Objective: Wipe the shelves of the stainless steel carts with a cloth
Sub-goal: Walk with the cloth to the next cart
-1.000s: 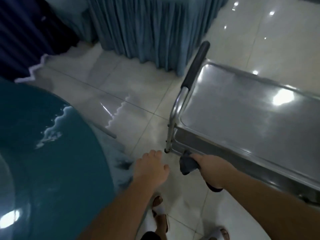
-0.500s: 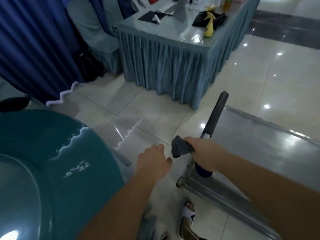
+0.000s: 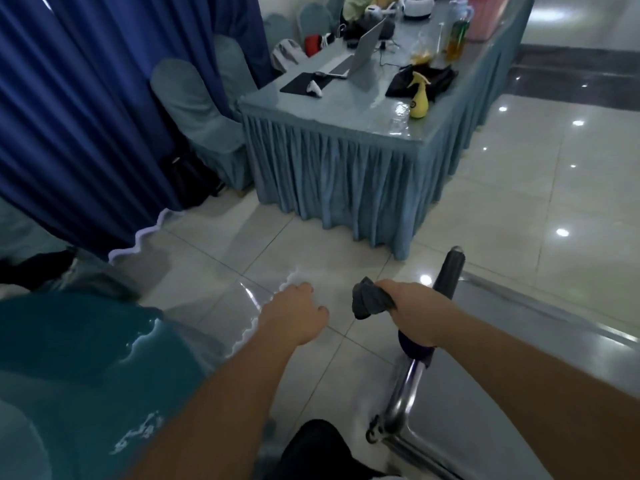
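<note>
Right hand (image 3: 414,311) clenched around the dark padded handle (image 3: 448,275) of the stainless steel cart (image 3: 491,393), with a bunched grey cloth (image 3: 370,301) trapped between fingers and grip, so both held at once. Cloth therefore off the shelf, up at the handle, hanging out past the knuckles over the floor. Left hand (image 3: 294,315) held out in the air left of the cart, fingers loosely curled, grasping nothing, touching nothing. Top shelf (image 3: 502,334) bare steel, reflective, no visible wet streaks or smears; not possible to tell whether wiped. Lower shelves out of sight. Judged status: no wiping in progress at this moment; grip on the handle suggests positioning or moving the cart, with shelf wiping presumably left to do. Count: carts in view, one, although the task speaks of several; cloths in hand, one; hands, two. Surroundings: one rectangular skirted table (image 3: 346,174) beyond the cart, carrying one open laptop (image 3: 363,51), one yellow spray bottle (image 3: 419,98) and a dark bundle beside it, possibly further cloths, identity uncertain; one round table with a teal cover (image 3: 76,368) at near left; one covered chair (image 3: 197,105) by the blue curtain (image 3: 79,116).
</note>
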{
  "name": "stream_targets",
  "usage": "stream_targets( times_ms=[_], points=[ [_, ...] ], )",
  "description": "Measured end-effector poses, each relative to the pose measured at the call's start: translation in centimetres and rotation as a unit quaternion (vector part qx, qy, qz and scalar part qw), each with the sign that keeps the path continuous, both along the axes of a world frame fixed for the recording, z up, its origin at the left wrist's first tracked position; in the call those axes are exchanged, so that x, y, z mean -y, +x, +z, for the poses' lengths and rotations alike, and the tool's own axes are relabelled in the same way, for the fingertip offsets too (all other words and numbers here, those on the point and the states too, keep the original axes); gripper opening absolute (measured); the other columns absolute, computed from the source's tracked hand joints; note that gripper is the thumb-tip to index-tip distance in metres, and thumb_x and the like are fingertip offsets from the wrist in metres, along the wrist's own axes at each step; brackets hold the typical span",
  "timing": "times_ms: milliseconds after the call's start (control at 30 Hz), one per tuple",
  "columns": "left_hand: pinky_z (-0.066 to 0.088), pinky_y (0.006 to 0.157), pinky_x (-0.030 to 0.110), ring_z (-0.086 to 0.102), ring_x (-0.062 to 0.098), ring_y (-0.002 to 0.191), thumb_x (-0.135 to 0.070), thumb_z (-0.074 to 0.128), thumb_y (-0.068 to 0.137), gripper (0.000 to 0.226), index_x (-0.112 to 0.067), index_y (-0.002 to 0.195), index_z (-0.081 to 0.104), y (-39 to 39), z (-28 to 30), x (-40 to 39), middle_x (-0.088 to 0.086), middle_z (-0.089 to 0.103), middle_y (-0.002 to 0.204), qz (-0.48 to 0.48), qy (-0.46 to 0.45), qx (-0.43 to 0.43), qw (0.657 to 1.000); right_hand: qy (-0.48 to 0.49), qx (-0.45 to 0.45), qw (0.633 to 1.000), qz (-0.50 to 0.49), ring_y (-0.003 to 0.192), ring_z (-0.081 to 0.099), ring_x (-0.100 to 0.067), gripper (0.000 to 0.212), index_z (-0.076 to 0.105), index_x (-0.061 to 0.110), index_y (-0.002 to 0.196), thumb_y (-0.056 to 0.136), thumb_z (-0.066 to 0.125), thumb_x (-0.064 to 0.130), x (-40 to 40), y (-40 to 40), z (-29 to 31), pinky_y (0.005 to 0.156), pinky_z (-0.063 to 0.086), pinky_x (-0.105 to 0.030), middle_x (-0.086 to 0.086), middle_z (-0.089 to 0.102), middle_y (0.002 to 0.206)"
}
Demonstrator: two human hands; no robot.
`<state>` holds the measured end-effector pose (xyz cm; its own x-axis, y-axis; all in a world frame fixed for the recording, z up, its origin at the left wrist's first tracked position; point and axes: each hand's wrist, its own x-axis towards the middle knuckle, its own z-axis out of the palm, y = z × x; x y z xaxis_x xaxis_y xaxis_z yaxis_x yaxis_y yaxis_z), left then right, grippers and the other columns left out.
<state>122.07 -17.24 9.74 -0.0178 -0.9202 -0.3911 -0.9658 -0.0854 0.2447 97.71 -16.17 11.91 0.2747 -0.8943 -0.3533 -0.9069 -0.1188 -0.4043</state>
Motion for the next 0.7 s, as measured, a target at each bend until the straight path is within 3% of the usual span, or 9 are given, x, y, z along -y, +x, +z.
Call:
stream_targets(
  times_ms=[167,367,567,700],
  points=[
    [0.050,0.098,0.043,0.058,0.031,0.125,-0.053,0.049,0.098,0.059,-0.024,0.149,0.049,-2.0,-1.8,8.9,0.006,0.055,0.146,-0.073,0.017,0.016,0.997,0.035,-0.023,0.998,-0.056,0.096,0.061,-0.022,0.040,0.048,0.024,0.139,0.102,0.044,0.009,5.9,-1.1,-1.7,0.082,0.046,-0.031,-0.004,0.065,0.115],
    [0.045,0.104,0.043,0.054,0.029,0.133,-0.050,0.051,0.097,0.061,-0.026,0.153,0.047,-4.4,-4.9,22.9,0.004,0.054,0.151,-0.180,0.032,0.001,0.983,0.068,-0.065,0.985,-0.147,0.112,0.060,-0.026,0.047,0.046,0.026,0.140,0.098,0.046,0.005,15.8,-1.2,-3.2,0.095,0.048,-0.039,-0.003,0.063,0.124],
    [0.045,0.103,0.042,0.054,0.027,0.134,-0.051,0.051,0.098,0.060,-0.027,0.153,0.047,-4.5,-5.8,33.6,0.001,0.054,0.152,-0.280,0.060,0.012,0.958,0.124,-0.094,0.965,-0.212,0.114,0.059,-0.025,0.051,0.043,0.022,0.144,0.097,0.053,0.005,23.4,0.4,-3.5,0.083,0.035,-0.030,-0.004,0.061,0.127],
    [0.047,0.106,0.044,0.053,0.029,0.135,-0.048,0.049,0.100,0.061,-0.025,0.156,0.044,-4.9,-5.6,38.0,0.003,0.052,0.155,-0.326,0.052,0.012,0.944,0.122,-0.096,0.957,-0.244,0.112,0.059,-0.025,0.050,0.043,0.019,0.144,0.097,0.049,0.001,26.1,0.4,-3.2,0.084,0.038,-0.029,-0.005,0.062,0.124]
  ],
)
